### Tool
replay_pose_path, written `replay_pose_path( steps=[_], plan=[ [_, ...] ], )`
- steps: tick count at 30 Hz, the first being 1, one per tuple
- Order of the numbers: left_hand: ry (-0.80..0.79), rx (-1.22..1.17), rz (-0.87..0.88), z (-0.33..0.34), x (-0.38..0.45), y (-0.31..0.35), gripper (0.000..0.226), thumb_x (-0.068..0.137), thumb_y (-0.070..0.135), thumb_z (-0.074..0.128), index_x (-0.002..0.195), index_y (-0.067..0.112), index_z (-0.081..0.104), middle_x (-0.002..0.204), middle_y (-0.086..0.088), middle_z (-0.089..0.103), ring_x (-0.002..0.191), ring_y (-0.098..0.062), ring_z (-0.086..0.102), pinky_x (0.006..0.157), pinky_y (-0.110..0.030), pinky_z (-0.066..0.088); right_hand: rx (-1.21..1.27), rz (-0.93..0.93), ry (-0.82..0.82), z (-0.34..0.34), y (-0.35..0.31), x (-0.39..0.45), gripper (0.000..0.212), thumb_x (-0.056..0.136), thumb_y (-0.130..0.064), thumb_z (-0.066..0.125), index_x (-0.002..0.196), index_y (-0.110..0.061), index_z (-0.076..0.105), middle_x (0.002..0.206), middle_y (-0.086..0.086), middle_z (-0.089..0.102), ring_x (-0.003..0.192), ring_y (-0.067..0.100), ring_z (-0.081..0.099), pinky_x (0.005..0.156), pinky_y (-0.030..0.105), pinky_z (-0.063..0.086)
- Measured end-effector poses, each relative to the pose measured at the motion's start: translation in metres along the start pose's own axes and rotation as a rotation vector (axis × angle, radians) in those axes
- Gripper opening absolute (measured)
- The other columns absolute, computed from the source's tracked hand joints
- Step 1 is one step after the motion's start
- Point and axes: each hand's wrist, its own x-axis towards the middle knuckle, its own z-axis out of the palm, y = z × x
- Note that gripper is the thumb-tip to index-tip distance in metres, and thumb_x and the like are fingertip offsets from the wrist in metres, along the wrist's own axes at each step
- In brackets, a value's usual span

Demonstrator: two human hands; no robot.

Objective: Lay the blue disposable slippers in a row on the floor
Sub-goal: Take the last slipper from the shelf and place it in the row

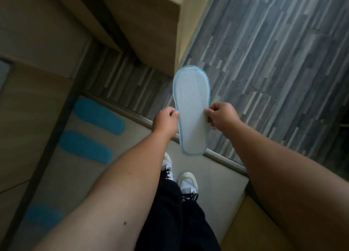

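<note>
Pinching opposite edges of one blue slipper (190,111), the left hand (165,121) and right hand (221,117) hold it sole-up above the floor (264,52). Fingers (207,112) on both sides are curled closed on its rim. Two more slippers (99,115) (86,146) lie side by side on the pale mat (79,175) to the left; a third blue shape (43,215) nearer is blurred.

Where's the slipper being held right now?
Centre of the head view, sole facing the camera, pinched at its edges by the left hand and right hand, above the metal floor strip; the laid slippers are left.
</note>
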Motion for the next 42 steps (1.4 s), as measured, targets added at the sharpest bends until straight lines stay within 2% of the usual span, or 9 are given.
replay_pose_path(
  steps=[2, 6, 14, 17, 20, 26, 30, 36, 42],
  plan=[
    [0.038, -0.042, -0.049, -0.011, -0.014, -0.018, 0.019, 0.095, 0.024, 0.05, 0.081, 0.014, 0.058, 0.07, -0.001, 0.06, 0.061, -0.016, 0.053, 0.056, -0.027, 0.04, -0.042, -0.034, -0.034, 0.016, -0.006, -0.008, 0.017, 0.09, -0.024, 0.064, 0.085, -0.009, 0.07, 0.078, 0.01, 0.072, 0.075, 0.029, 0.068, 0.078, 0.047, 0.059],
    [0.113, -0.149, -0.12, -0.043, -0.042, -0.061, 0.02, 0.092, 0.027, 0.051, 0.079, 0.015, 0.06, 0.084, -0.008, 0.071, 0.083, -0.028, 0.069, 0.077, -0.042, 0.054, -0.122, -0.1, -0.128, 0.054, -0.022, -0.031, 0.017, 0.091, -0.023, 0.065, 0.089, -0.008, 0.071, 0.074, 0.007, 0.069, 0.065, 0.021, 0.062, 0.078, 0.043, 0.058],
    [0.353, -0.267, -0.282, -0.127, -0.111, -0.173, 0.023, 0.092, 0.025, 0.052, 0.074, 0.011, 0.057, 0.085, -0.014, 0.071, 0.085, -0.033, 0.067, 0.073, -0.039, 0.052, -0.316, -0.288, -0.321, 0.176, -0.066, -0.112, 0.017, 0.092, -0.024, 0.063, 0.087, -0.009, 0.07, 0.072, 0.004, 0.068, 0.063, 0.018, 0.06, 0.068, 0.034, 0.053],
    [0.437, -0.333, -0.345, -0.15, -0.144, -0.222, 0.026, 0.092, 0.025, 0.052, 0.068, 0.015, 0.052, 0.084, -0.016, 0.071, 0.079, -0.032, 0.065, 0.069, -0.038, 0.051, -0.372, -0.352, -0.386, 0.226, -0.076, -0.151, 0.017, 0.09, -0.023, 0.064, 0.089, -0.008, 0.071, 0.08, 0.007, 0.071, 0.075, 0.024, 0.066, 0.078, 0.042, 0.057],
    [0.492, -0.409, -0.389, -0.168, -0.178, -0.267, 0.023, 0.092, 0.026, 0.052, 0.076, 0.011, 0.059, 0.084, -0.016, 0.071, 0.079, -0.033, 0.065, 0.072, -0.041, 0.052, -0.446, -0.402, -0.428, 0.271, -0.077, -0.191, 0.017, 0.09, -0.023, 0.064, 0.09, -0.007, 0.07, 0.083, 0.01, 0.072, 0.082, 0.031, 0.068, 0.079, 0.045, 0.057],
    [0.491, -0.525, -0.371, -0.2, -0.237, -0.363, 0.025, 0.09, 0.027, 0.051, 0.079, 0.008, 0.062, 0.084, -0.015, 0.071, 0.082, -0.034, 0.066, 0.074, -0.043, 0.052, -0.544, -0.433, -0.419, 0.353, -0.061, -0.271, 0.016, 0.088, -0.019, 0.064, 0.085, -0.004, 0.068, 0.08, 0.013, 0.072, 0.08, 0.035, 0.069, 0.077, 0.048, 0.057],
    [0.56, -0.541, -0.374, -0.227, -0.291, -0.446, 0.024, 0.092, 0.026, 0.051, 0.076, 0.01, 0.059, 0.086, -0.016, 0.069, 0.082, -0.033, 0.063, 0.07, -0.038, 0.048, -0.594, -0.469, -0.428, 0.432, -0.039, -0.34, 0.017, 0.087, -0.022, 0.064, 0.072, -0.014, 0.065, 0.073, 0.008, 0.07, 0.08, 0.036, 0.069, 0.079, 0.052, 0.057],
    [0.611, -0.538, -0.404, -0.27, -0.363, -0.576, 0.02, 0.093, 0.022, 0.049, 0.078, 0.013, 0.057, 0.086, -0.014, 0.065, 0.083, -0.032, 0.059, 0.064, -0.031, 0.036, -0.581, -0.484, -0.477, 0.554, -0.002, -0.432, 0.014, 0.091, -0.019, 0.062, 0.081, -0.01, 0.066, 0.076, 0.009, 0.07, 0.079, 0.034, 0.067, 0.08, 0.051, 0.057],
    [0.661, -0.534, -0.459, -0.29, -0.418, -0.683, 0.02, 0.094, 0.024, 0.049, 0.078, 0.014, 0.057, 0.08, -0.008, 0.059, 0.076, -0.027, 0.052, 0.063, -0.029, 0.035, -0.614, -0.484, -0.554, 0.648, 0.041, -0.495, 0.014, 0.093, -0.02, 0.061, 0.085, -0.009, 0.065, 0.079, 0.008, 0.07, 0.086, 0.032, 0.07, 0.082, 0.049, 0.058]
  ],
)
